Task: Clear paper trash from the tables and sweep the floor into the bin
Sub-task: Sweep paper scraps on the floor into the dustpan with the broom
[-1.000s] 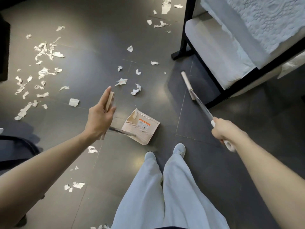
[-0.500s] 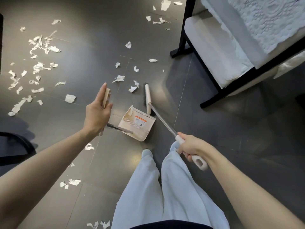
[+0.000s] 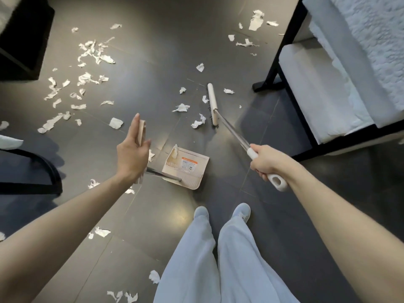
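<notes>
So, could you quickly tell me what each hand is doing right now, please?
Left hand: pinching the dustpan handle between thumb and fingers.
Right hand: gripping the broom handle.

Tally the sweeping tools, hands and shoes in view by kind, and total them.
broom: 1
dustpan: 1
hands: 2 (left hand, right hand)
shoes: 2 (left shoe, right shoe)
Total: 6
</notes>
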Demonstrator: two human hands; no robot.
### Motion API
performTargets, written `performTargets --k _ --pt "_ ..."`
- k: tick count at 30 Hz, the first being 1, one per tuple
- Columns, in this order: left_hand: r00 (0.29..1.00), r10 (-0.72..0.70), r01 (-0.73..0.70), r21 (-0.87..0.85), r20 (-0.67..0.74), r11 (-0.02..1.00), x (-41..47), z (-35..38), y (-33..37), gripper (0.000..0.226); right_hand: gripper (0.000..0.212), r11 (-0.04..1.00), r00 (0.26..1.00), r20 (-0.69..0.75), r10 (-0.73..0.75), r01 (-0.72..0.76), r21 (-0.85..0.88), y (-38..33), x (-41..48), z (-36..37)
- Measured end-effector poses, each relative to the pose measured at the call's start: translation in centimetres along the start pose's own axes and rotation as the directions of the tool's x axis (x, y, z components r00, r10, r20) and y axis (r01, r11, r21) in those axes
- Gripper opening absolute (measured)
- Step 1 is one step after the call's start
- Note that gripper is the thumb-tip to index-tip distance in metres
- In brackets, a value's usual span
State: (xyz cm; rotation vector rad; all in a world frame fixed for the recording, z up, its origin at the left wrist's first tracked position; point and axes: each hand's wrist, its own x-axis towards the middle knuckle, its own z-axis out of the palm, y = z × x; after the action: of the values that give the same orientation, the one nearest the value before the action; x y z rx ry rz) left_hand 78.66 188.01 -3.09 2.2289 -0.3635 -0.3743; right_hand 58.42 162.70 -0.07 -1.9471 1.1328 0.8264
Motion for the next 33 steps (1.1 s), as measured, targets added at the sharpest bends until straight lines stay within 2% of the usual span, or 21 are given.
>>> performTargets --k 4,8,12,15,17,21,25,27,30,33 --pt "0.999 -0.006 0.007 0.02 -0.052 1.0 3.1 0.0 0.2 0.068 0.064 0.982 0.999 -0.032 -0.041 0.034 -0.188 -4.0 4.3 -0.8" --pt "0.999 0.006 -0.005 0.022 -0.048 1.0 6.0 0.1 0.5 0.068 0.068 0.95 0.996 0.067 -0.054 0.072 -0.304 -5.3 6.0 0.4" --pt "0.998 0.03 -0.03 0.007 -0.047 1.0 7.4 0.1 0.7 0.068 0.08 0.944 0.975 0.221 -0.018 0.089 -0.316 -4.8 4.6 1.1" --pt "0.999 0.023 -0.023 0.003 -0.046 1.0 8.2 -0.2 0.8 0.068 0.083 0.973 0.955 0.296 0.021 0.049 -0.227 -4.2 2.9 -1.2" --pt "0.999 0.016 -0.016 0.004 -0.037 1.0 8.6 -0.5 0.8 0.067 0.081 0.984 0.956 0.293 -0.003 0.054 -0.167 -4.0 2.0 -3.5" --pt "0.999 0.003 -0.004 -0.025 -0.036 1.0 9.4 -1.0 0.8 0.067 0.077 0.998 0.958 0.284 -0.038 0.022 0.058 -3.8 1.3 -7.4" --pt "0.998 -0.033 0.03 -0.048 -0.054 0.998 12.0 -1.1 1.3 0.069 0.075 0.993 0.974 0.203 -0.098 0.083 0.084 -6.7 4.0 -10.8" --pt "0.996 -0.047 0.043 -0.051 -0.078 0.998 14.0 -1.0 1.7 0.069 0.067 0.992 0.981 0.151 -0.123 0.116 0.053 -9.6 6.6 -12.5" --pt "0.992 -0.069 0.064 -0.051 -0.103 0.997 17.5 -0.7 2.1 0.07 0.044 0.979 0.982 0.089 -0.169 0.178 -0.104 -14.6 11.9 -15.0" --pt "0.986 -0.12 0.112 -0.066 -0.117 0.991 20.8 -0.2 2.6 0.07 0.037 0.946 0.984 0.049 -0.172 0.178 -0.271 -19.4 17.3 -17.4"
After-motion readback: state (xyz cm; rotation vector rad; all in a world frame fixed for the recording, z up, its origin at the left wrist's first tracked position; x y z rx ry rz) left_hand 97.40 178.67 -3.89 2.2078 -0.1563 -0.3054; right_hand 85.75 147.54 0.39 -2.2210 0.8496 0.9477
